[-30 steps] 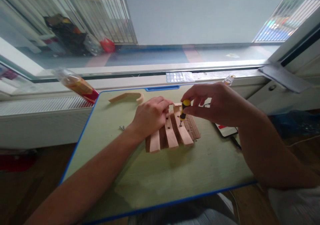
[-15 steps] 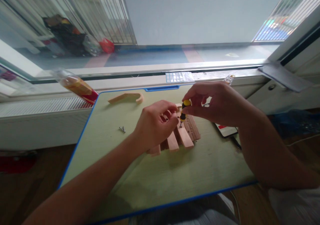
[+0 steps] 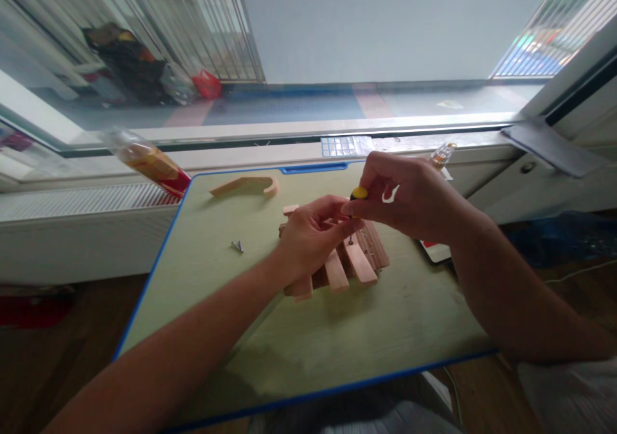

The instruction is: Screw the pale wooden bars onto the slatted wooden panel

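A short yellow-and-black screwdriver [image 3: 359, 193] stands nearly upright over a pale wooden slat [image 3: 361, 265], its tip at a screw in the slat. My right hand [image 3: 409, 193] is closed, pinching the handle near its yellow top. My left hand [image 3: 308, 235] has thumb and fingers closed around the lower part of the screwdriver, hiding most of it. Under my hands, several pale slats lie across a dark brown grooved wooden board [image 3: 378, 244]. My left hand covers part of the board and slats. A few loose screws [image 3: 237, 246] lie to the left.
A curved pale wooden piece [image 3: 245, 184] lies at the back left of the blue-edged table [image 3: 193, 318]. A phone [image 3: 435, 253] is partly behind my right wrist. On the sill are a compartmented plastic case [image 3: 344, 146] and a tilted bottle [image 3: 154, 167].
My left hand has moved right, from beside the screwdriver to closing around its lower part. My right hand still holds the top of the handle.
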`<action>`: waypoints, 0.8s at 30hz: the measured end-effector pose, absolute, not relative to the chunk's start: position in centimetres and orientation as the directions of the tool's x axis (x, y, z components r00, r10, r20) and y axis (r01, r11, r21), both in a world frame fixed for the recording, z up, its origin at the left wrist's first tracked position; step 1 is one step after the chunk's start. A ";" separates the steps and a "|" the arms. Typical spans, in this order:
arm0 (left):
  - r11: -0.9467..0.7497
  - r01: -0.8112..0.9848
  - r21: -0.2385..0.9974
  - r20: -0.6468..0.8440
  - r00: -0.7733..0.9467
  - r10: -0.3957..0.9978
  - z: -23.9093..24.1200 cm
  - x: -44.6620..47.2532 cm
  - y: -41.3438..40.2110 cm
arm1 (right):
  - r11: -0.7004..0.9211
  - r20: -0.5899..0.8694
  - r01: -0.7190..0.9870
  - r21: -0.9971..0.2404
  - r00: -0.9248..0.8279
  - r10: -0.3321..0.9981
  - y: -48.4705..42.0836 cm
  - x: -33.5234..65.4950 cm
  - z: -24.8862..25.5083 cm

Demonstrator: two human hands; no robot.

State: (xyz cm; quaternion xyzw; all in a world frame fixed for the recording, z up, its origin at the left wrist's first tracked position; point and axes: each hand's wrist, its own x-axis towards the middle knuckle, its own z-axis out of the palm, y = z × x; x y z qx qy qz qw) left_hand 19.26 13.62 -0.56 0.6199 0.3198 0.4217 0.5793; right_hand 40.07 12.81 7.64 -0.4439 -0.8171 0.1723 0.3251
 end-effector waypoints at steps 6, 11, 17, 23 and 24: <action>-0.098 -0.109 0.989 0.137 0.455 0.880 -0.5 19.2 13.7 | 0.571 0.358 0.507 -0.646 -0.460 0.813 13.2 41.2 7.8; -0.080 -0.124 0.989 0.130 0.474 0.871 -0.7 19.2 13.9 | 0.585 0.339 0.471 -0.660 -0.508 0.792 13.2 41.7 8.3; -0.098 -0.132 0.986 0.153 0.517 0.842 -0.9 19.0 14.0 | 0.561 0.336 0.483 -0.673 -0.476 0.813 13.3 41.5 8.0; -0.062 -0.176 0.982 0.149 0.537 0.830 -0.8 18.9 14.0 | 0.573 0.371 0.495 -0.653 -0.449 0.813 13.4 41.2 7.7; -0.053 -0.192 0.980 0.150 0.534 0.832 -0.9 18.9 13.9 | 0.575 0.378 0.496 -0.651 -0.445 0.812 13.4 41.1 7.7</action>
